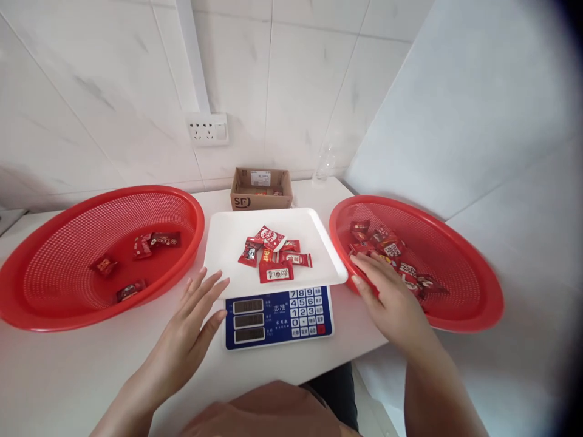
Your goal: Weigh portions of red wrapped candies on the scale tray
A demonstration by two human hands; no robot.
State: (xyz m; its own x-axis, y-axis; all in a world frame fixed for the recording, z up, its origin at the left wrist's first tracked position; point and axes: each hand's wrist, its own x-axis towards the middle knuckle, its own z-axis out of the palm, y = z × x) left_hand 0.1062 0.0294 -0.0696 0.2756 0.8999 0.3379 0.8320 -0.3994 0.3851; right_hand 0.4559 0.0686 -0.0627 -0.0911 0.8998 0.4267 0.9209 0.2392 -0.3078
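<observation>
A digital scale (pixel 279 317) with a blue keypad front stands on the table, topped by a white tray (pixel 228 243). Several red candy packets (pixel 273 252) lie on the tray. My left hand (pixel 194 318) hovers open, fingers spread, beside the scale's left front corner and holds nothing. My right hand (pixel 385 291) reaches over the near rim of the right red basket (pixel 473 291), fingers flat and extended, next to the red candies (pixel 387 249) inside. The left red basket (pixel 54 303) holds several candies (pixel 136 255).
A small open cardboard box (pixel 261 189) sits behind the scale against the tiled wall, under a wall socket (pixel 208 129). A clear plastic bottle (pixel 324 162) stands at the back right corner. The table edge runs just right of the scale.
</observation>
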